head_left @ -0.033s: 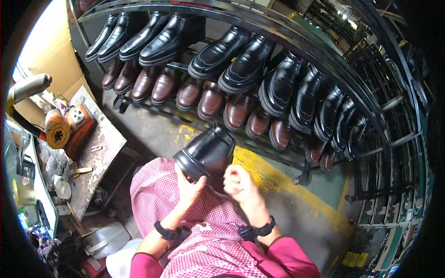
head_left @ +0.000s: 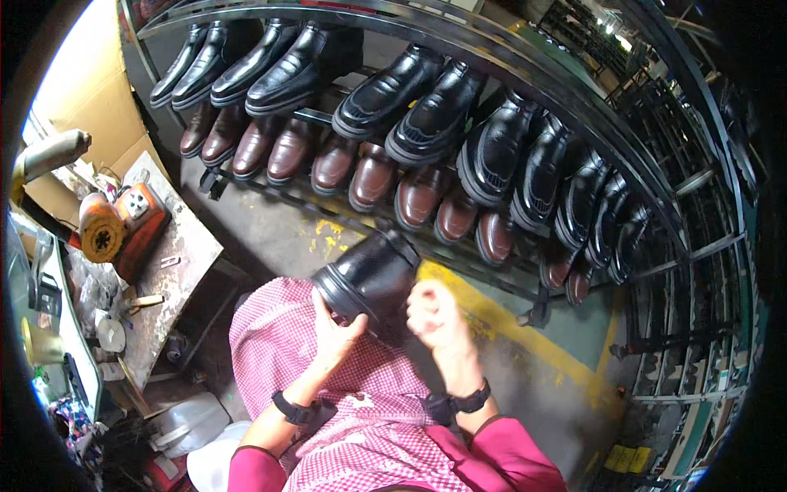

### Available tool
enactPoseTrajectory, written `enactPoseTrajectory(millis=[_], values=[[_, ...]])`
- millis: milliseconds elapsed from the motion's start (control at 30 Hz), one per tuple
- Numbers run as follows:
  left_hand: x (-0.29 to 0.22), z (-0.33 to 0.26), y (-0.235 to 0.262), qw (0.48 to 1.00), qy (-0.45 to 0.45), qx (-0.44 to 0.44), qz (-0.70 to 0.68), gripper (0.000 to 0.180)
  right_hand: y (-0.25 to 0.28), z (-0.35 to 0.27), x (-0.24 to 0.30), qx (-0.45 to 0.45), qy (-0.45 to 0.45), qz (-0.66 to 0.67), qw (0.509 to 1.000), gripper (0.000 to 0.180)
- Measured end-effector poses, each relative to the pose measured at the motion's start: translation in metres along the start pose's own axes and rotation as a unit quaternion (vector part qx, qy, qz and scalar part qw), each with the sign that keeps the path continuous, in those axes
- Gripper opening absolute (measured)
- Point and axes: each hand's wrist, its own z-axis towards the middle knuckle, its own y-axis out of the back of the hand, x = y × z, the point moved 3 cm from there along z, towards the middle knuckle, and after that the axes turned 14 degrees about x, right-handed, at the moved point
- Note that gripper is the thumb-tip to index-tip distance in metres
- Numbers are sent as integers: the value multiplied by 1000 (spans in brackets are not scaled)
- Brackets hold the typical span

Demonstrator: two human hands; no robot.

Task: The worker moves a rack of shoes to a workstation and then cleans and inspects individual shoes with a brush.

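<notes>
A glossy black boot [head_left: 366, 269] lies tilted over my lap, its sole edge toward my left hand. My left hand [head_left: 334, 334] grips the boot by that edge, the thumb pressed along the near side. Just right of the boot, and seemingly apart from it, my right hand [head_left: 434, 316] is raised with its fingers curled together. Whatever those fingers hold, if anything, is too small or blurred to make out. Beneath the boot spreads a red-and-white checked apron [head_left: 275, 344].
Ahead stands a metal rack [head_left: 393, 25] bearing black boots [head_left: 295, 74] above and brown shoes [head_left: 418, 201] below. At left is a worn worktable [head_left: 184, 271] with an orange machine [head_left: 143, 230]. Pale plastic containers [head_left: 193, 422] sit on the floor beside me. More racking [head_left: 705, 394] rises at right.
My right hand has shifted slightly up and to the right. The boot has turned a little in my left hand and moved slightly right.
</notes>
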Motion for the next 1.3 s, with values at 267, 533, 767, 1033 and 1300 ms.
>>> enactPoseTrajectory(millis=[267, 533, 767, 1033, 1300], values=[[1, -4, -20, 998, 2, 32, -61, 95, -54, -25, 33, -50, 282, -645, 708, 9], [-24, -3, -22, 999, -20, 26, -1, 98, -80, -12, 5, 26, 261, -871, 415, 15], [-28, -3, -27, 1000, 5, 21, 23, 89, -87, -9, 3, 50, 243, -946, 210, 11], [-21, 3, -28, 998, -41, 11, 44, 99, -78, -4, 15, 108, 202, -862, 452, 9], [-32, 8, -20, 993, -109, 10, 38, 101, -16, -57, 52, 101, 194, -394, 893, 4]])
